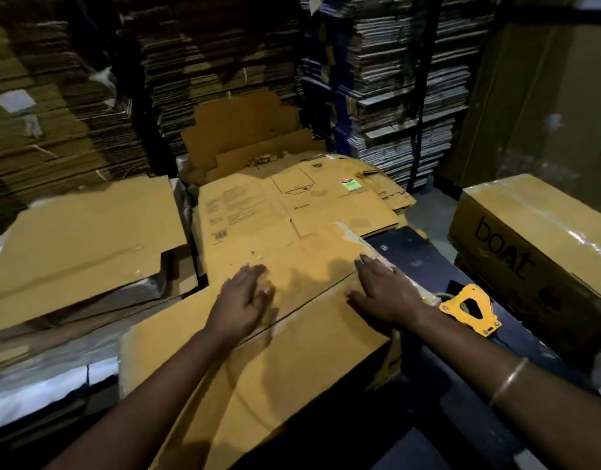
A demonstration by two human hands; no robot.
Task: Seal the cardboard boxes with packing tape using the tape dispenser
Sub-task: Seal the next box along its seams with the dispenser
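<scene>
Head view shows two hands lying flat on a cardboard box (258, 351). The left hand (239, 305) has its fingers loose and straight, pressing down one flap. The right hand (385, 293) does the same, fingers spread and holding nothing. The gap between the two flaps runs right under the fingertips of both hands, and I see no fresh tape across it. The yellow tape dispenser (468, 310) lies just past the right hand's wrist side, on a dark table (428, 259), and nobody is holding it. Further out past the right fingers sits another box (543, 239) with shiny tape already on it. So one box looks done, and this one is still to tape.
</scene>
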